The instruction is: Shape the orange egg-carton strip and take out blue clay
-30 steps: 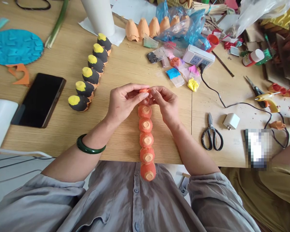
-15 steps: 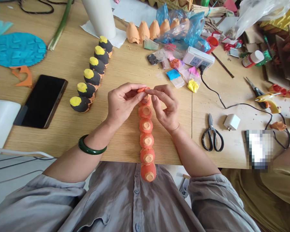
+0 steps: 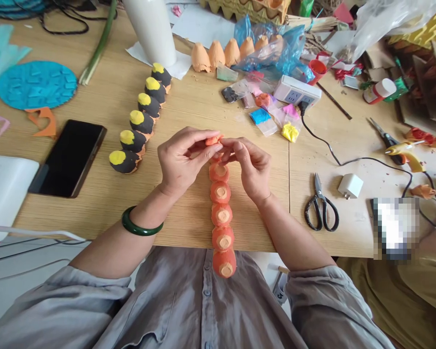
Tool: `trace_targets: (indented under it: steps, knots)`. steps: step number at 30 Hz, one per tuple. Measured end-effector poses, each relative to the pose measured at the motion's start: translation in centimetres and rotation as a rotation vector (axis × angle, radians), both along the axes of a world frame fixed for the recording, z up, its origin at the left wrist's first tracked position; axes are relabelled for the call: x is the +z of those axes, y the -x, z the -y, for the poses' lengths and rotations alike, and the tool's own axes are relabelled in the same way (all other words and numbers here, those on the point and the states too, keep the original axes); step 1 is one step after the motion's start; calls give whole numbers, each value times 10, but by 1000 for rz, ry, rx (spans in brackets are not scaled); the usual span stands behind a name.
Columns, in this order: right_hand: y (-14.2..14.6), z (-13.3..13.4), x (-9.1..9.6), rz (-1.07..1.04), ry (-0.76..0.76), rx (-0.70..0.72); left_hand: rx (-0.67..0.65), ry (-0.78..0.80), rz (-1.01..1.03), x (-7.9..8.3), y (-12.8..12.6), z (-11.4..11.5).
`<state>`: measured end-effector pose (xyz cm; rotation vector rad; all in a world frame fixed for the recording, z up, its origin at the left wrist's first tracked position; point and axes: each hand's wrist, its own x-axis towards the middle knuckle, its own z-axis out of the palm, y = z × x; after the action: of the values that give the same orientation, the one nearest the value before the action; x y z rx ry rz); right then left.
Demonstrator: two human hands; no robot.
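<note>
A strip of orange-coated egg-carton cones (image 3: 221,214) lies on the wooden table (image 3: 94,194), running toward me and past the near edge. At its far end both hands meet. My left hand (image 3: 183,160), with a green bangle on its wrist, pinches a small lump of orange clay (image 3: 213,140) between thumb and fingers. My right hand (image 3: 249,165) pinches the same lump from the other side, fingers curled. The far cone under the hands is mostly hidden.
A row of black cones with yellow tips (image 3: 140,121) lies to the left, beside a black phone (image 3: 70,157). Scissors (image 3: 319,206), a white charger (image 3: 350,185), a power strip (image 3: 297,91), clay bags (image 3: 272,114) and a glue gun (image 3: 403,150) lie to the right. Another person's clothing (image 3: 414,291) shows at the lower right.
The view shifted slightly, so everything sits lower in the frame. Both hands keep working the orange lump at the strip's far end; the fingers have closed in again after parting a little.
</note>
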<state>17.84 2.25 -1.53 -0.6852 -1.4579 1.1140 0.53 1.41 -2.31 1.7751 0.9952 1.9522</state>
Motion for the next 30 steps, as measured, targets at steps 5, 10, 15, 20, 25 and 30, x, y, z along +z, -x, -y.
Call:
trace_targets:
  steps: [5,10,15,20,25,30]
  knots:
    - [0,-2,2,-74,161,-23,-12,265,42,10,-2,10]
    - [-1,-4,0,-38,158,-2,-20,390,75,19,-4,15]
    - [0,-7,-5,-58,119,23,-57,428,106,21,-4,14]
    - [-1,-8,-7,22,45,23,-90,422,77,20,-4,13]
    - [-2,-4,-4,73,-51,26,-46,377,78,18,-7,12]
    - [0,-4,-11,115,-44,-3,-34,446,99,19,-8,11]
